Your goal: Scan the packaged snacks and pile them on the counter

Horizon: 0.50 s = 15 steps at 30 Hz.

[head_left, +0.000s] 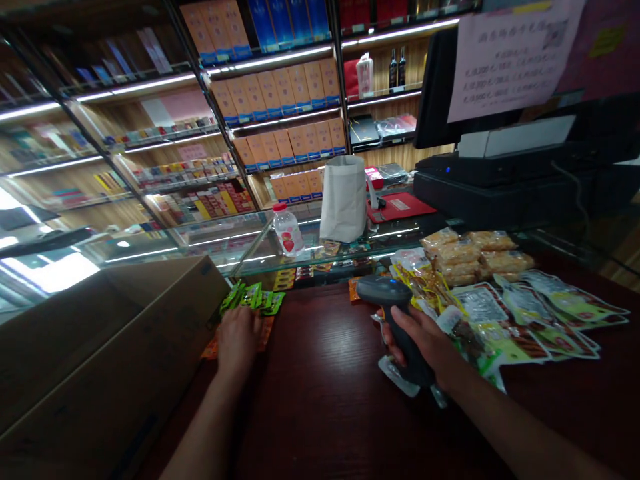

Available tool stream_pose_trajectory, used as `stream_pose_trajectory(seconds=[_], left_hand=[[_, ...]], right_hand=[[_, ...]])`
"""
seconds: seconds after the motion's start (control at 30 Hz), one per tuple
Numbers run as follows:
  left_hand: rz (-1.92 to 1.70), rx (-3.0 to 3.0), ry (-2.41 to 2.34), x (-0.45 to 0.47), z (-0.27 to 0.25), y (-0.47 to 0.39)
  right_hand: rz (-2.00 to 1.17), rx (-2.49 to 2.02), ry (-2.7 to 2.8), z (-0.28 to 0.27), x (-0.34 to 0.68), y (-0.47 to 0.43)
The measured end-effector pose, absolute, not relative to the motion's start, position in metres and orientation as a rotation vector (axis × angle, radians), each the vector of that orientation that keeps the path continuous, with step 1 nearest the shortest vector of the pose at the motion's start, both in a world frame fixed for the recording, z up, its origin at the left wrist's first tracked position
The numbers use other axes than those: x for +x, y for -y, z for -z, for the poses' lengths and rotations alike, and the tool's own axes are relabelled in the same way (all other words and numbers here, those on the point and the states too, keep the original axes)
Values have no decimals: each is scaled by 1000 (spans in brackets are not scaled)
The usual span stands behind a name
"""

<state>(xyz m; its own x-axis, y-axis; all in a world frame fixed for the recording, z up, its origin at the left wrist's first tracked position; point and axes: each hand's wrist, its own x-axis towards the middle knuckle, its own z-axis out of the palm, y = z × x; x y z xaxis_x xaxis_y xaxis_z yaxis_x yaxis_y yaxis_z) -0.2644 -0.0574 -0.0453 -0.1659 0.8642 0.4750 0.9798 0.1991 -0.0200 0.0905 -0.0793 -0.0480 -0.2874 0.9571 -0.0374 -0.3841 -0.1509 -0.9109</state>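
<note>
A dark grey barcode scanner (403, 327) is in the grip of my right hand (425, 340), its head pointing left above the table. My left hand (240, 340) is over the orange packets (267, 333), right up against the small green snack packets (257, 297). Its fingers are curled downward; what lies under them is hidden. Close to the right hand are yellow-and-clear snack bags (423, 280) and a clear packet (397, 377) below the scanner.
An open cardboard box (115, 333) stands at the left. Wrapped tan snacks (455, 257) and flat snack pouches (540, 320) lie on the right. Beyond the dark table (320, 407), a glass counter holds a red-capped bottle (287, 230) and white bag (343, 199), near a monitor (437, 87).
</note>
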Motion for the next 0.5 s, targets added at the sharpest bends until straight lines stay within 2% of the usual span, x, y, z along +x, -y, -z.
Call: stream_pose_trajectory(seconds=[0.2, 0.4, 0.5], left_hand=[[1327, -1628, 2179, -244, 44, 65], [2449, -1938, 2411, -197, 66, 64], [2785, -1872, 2570, -190, 66, 64]], right_hand=[[-1668, -822, 1059, 51, 90, 81], [-1662, -835, 1073, 50, 89, 82], [-1650, -848, 1080, 50, 88, 83]])
